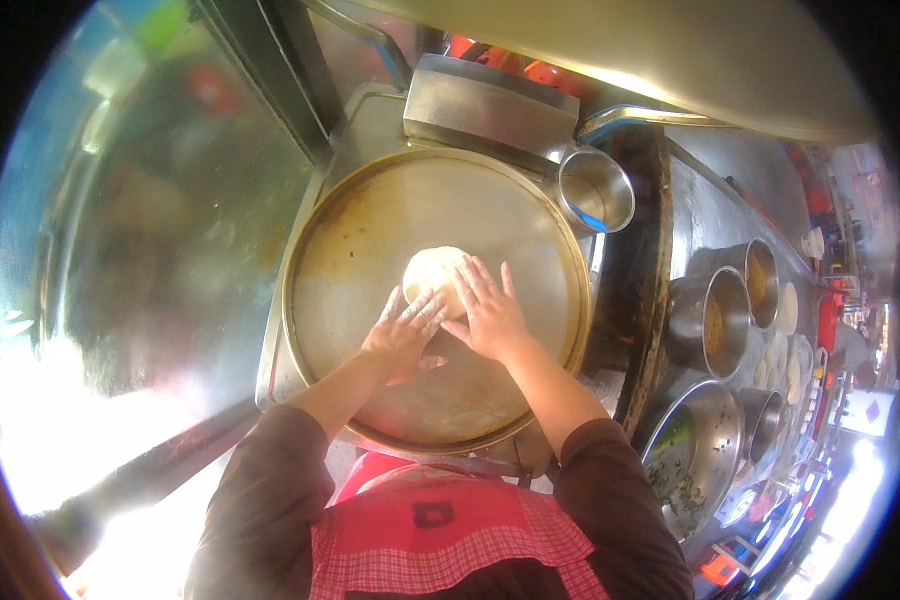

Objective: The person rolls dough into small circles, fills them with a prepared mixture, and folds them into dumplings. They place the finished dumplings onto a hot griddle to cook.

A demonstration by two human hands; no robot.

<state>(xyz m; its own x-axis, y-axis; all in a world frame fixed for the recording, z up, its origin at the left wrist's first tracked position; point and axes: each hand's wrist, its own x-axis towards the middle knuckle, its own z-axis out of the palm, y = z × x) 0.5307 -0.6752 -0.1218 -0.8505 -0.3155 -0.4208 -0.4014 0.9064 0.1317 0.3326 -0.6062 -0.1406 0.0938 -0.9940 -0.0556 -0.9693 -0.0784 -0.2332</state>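
A flat round of pale dough [436, 271] lies near the middle of a large round metal griddle [375, 217] with a raised rim. My left hand [407, 336] rests its floury fingertips on the dough's lower left edge, fingers spread. My right hand [487, 309] lies against the dough's right edge, its fingers apart and pointing up and left. Both hands touch the dough from above and neither grasps it. The dough's lower edge is partly hidden by the fingers.
A steel pot [596, 191] with something blue inside stands at the griddle's upper right. Along the right counter are steel pots [709, 322], a large bowl of chopped greens [694, 457] and pale dough rounds [787, 309]. A metal box [491, 101] stands behind the griddle; a glass panel [165, 210] is at left.
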